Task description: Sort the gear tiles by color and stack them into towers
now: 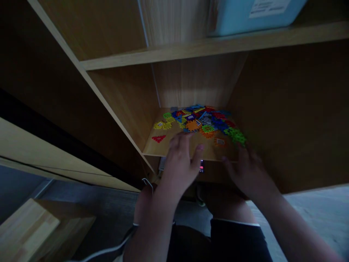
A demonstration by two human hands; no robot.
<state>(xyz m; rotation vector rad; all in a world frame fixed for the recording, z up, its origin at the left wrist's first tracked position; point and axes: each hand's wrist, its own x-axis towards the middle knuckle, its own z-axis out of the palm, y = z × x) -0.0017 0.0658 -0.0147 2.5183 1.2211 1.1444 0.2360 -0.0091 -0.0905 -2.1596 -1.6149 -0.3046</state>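
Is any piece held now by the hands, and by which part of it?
No hold is visible: the left hand and right hand are open near the colourful pieces.

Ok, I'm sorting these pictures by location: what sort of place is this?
Possibly a playroom or classroom storage corner, though that's a guess: wooden shelves hold a spread of colourful toothed pieces and a labelled blue bin.
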